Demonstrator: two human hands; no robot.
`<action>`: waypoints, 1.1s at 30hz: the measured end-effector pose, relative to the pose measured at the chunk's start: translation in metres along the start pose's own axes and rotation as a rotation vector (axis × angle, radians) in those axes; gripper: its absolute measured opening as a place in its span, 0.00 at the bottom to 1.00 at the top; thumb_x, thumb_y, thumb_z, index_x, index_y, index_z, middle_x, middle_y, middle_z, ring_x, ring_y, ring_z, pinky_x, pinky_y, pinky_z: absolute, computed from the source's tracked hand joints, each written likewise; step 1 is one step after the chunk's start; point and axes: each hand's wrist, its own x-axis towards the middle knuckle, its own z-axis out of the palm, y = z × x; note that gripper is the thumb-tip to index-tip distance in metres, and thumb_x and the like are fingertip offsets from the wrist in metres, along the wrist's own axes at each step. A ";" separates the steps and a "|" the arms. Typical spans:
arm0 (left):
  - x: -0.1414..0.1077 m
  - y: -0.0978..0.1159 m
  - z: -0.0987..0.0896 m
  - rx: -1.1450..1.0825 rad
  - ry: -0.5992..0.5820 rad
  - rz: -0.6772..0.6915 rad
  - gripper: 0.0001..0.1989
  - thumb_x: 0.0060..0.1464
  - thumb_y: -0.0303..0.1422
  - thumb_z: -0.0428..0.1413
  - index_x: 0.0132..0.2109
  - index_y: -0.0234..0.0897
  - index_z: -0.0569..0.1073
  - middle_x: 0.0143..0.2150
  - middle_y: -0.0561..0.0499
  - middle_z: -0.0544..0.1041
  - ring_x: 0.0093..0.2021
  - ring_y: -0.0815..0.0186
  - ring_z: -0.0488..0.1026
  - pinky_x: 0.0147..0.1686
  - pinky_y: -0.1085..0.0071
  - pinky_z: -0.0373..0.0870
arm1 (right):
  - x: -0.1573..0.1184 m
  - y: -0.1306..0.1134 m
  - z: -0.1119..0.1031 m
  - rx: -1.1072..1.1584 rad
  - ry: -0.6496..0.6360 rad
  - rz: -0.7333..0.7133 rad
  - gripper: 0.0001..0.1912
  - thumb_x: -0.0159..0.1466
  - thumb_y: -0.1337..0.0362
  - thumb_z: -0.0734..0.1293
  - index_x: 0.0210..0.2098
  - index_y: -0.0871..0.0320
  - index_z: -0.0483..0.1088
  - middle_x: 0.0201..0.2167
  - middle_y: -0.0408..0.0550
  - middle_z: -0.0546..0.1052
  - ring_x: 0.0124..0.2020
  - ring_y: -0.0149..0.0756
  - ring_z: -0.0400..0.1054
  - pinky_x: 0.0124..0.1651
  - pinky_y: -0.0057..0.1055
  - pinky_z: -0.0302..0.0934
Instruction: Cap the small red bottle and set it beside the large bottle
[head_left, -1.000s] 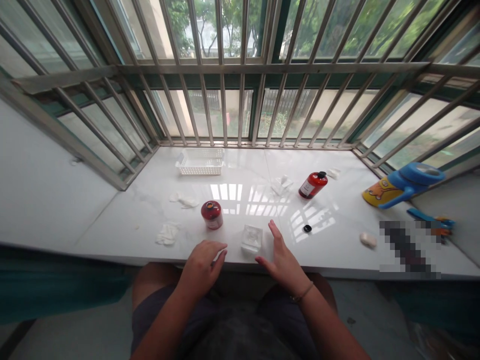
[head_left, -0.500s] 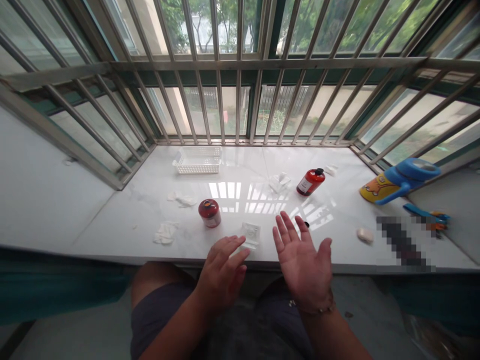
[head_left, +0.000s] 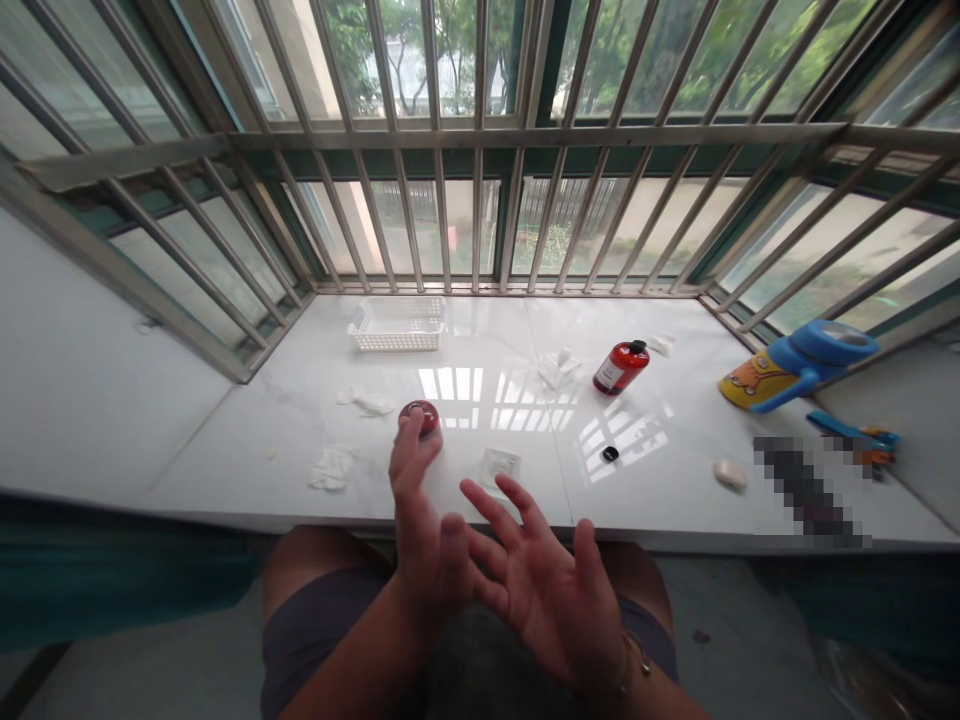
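My left hand is raised at the ledge's front edge, fingers extended and holding nothing. Its fingertips overlap the view of a red bottle without a cap. Beside it, my right hand is palm up with fingers spread, also holding nothing; its fingers meet or overlap the left hand near the thumb. Just beyond the right fingertips lies a clear, flat packet. A small black cap rests farther right. Behind it, a second red bottle with a black top lies tilted.
On the white ledge are a white basket, crumpled white tissues, a blue and yellow flask, a pinkish lump, and a blue and orange item. Metal bars stand behind.
My right hand has moved left and down toward the left hand, uncovering the black cap. My left hand has turned more upright and shifted left, now partly covering the capless bottle.
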 end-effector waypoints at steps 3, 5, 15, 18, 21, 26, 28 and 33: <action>0.022 -0.020 -0.007 -0.073 0.245 -0.093 0.25 0.78 0.49 0.38 0.72 0.45 0.59 0.81 0.39 0.54 0.83 0.49 0.49 0.80 0.41 0.49 | -0.008 0.015 -0.011 0.051 -0.025 0.032 0.42 0.69 0.25 0.55 0.69 0.42 0.66 0.74 0.58 0.67 0.71 0.60 0.67 0.57 0.59 0.74; 0.032 -0.041 -0.012 -0.077 0.286 -0.139 0.24 0.78 0.46 0.44 0.72 0.43 0.60 0.81 0.39 0.56 0.82 0.52 0.51 0.81 0.46 0.49 | -0.012 0.026 -0.023 -0.078 0.052 -0.012 0.35 0.70 0.29 0.61 0.61 0.47 0.73 0.61 0.59 0.80 0.60 0.56 0.77 0.58 0.56 0.74; 0.042 -0.146 0.000 -0.073 -0.115 -0.497 0.55 0.46 0.43 0.78 0.75 0.43 0.60 0.75 0.34 0.67 0.73 0.43 0.70 0.73 0.44 0.65 | -0.001 -0.003 -0.094 -1.305 0.439 -0.494 0.13 0.75 0.55 0.66 0.57 0.46 0.74 0.54 0.54 0.79 0.59 0.54 0.72 0.65 0.55 0.67; 0.044 -0.146 0.009 -0.153 -0.151 -0.537 0.49 0.46 0.38 0.77 0.71 0.41 0.65 0.65 0.38 0.78 0.62 0.48 0.80 0.67 0.47 0.73 | 0.016 -0.001 -0.118 -1.414 0.467 -0.403 0.30 0.71 0.51 0.71 0.70 0.48 0.64 0.66 0.57 0.72 0.68 0.58 0.66 0.71 0.61 0.63; 0.042 -0.137 0.013 -0.199 -0.181 -0.561 0.39 0.47 0.38 0.76 0.63 0.39 0.71 0.54 0.42 0.84 0.53 0.51 0.84 0.60 0.50 0.79 | 0.034 0.011 -0.138 -1.424 0.406 -0.288 0.44 0.67 0.48 0.75 0.76 0.50 0.56 0.72 0.59 0.66 0.73 0.59 0.61 0.73 0.63 0.62; 0.031 -0.128 0.005 -0.238 -0.158 -0.503 0.38 0.47 0.42 0.75 0.62 0.39 0.71 0.55 0.41 0.83 0.51 0.51 0.84 0.56 0.52 0.81 | 0.054 0.027 -0.148 -1.415 0.389 -0.206 0.45 0.63 0.53 0.78 0.73 0.51 0.59 0.69 0.57 0.71 0.71 0.57 0.65 0.74 0.58 0.61; 0.027 -0.126 -0.001 -0.220 -0.180 -0.481 0.39 0.47 0.43 0.76 0.63 0.40 0.71 0.56 0.41 0.82 0.54 0.50 0.83 0.57 0.51 0.80 | 0.059 0.028 -0.147 -1.398 0.409 -0.191 0.43 0.62 0.54 0.78 0.71 0.51 0.61 0.68 0.56 0.72 0.69 0.55 0.67 0.73 0.56 0.62; 0.021 -0.120 -0.016 -0.156 -0.209 -0.406 0.43 0.45 0.43 0.78 0.64 0.44 0.70 0.62 0.42 0.79 0.59 0.49 0.80 0.60 0.51 0.79 | 0.062 0.027 -0.147 -1.365 0.444 -0.163 0.40 0.59 0.53 0.80 0.66 0.51 0.66 0.63 0.55 0.75 0.64 0.55 0.71 0.68 0.54 0.67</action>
